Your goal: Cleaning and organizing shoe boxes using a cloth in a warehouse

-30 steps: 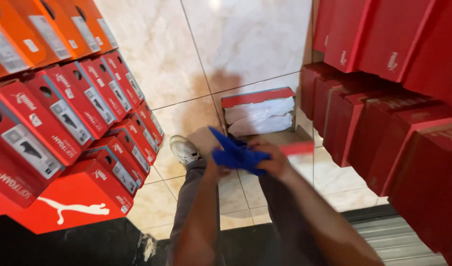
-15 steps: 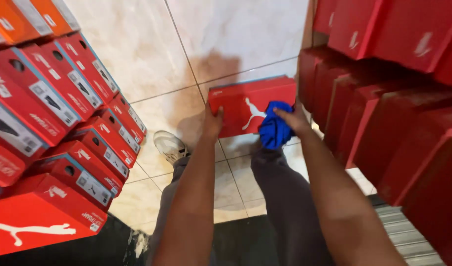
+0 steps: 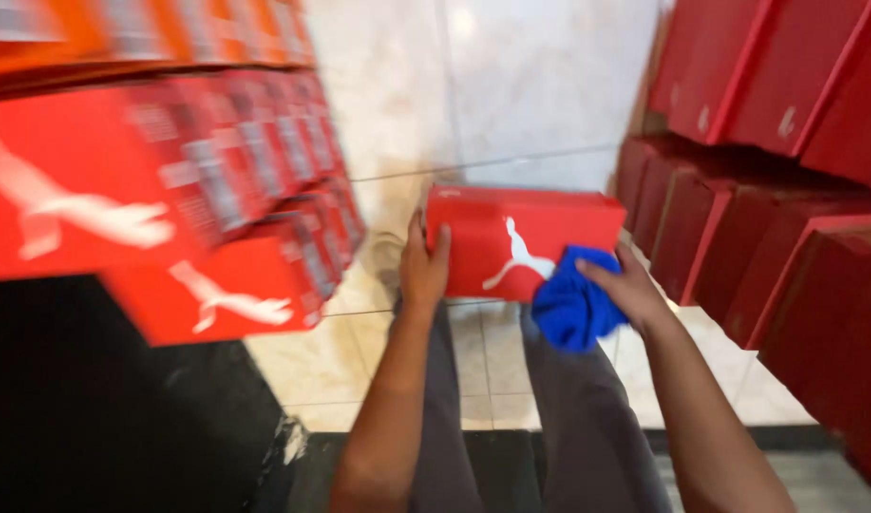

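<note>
A red cardboard shoe box (image 3: 521, 242), rectangular with a flat lid and a white leaping-animal mark on its top, is held level in front of the person, above the pale glossy tiled floor (image 3: 540, 85). The left hand (image 3: 423, 268) clasps the box's left end, thumb lying over the lid edge and the fingers wrapped under, so the grip is closed on the cardboard. The right hand (image 3: 628, 290) is at the box's right near corner and holds a crumpled blue cloth (image 3: 570, 309), soft and bunched, pressed against the box's front edge; the fingers are curled over the cloth, though whether they also pinch the box itself cannot be told.

To the left of the box, a slanted stack of red and orange shoe boxes (image 3: 198, 190) shows its label ends, blurred. To the right of the box, a wall of plain red boxes (image 3: 787, 180) rises in stepped rows. Below the box, the person's grey trouser legs (image 3: 568, 427) show, and a dark mat (image 3: 122, 418) lies on the floor, down and left of the box.
</note>
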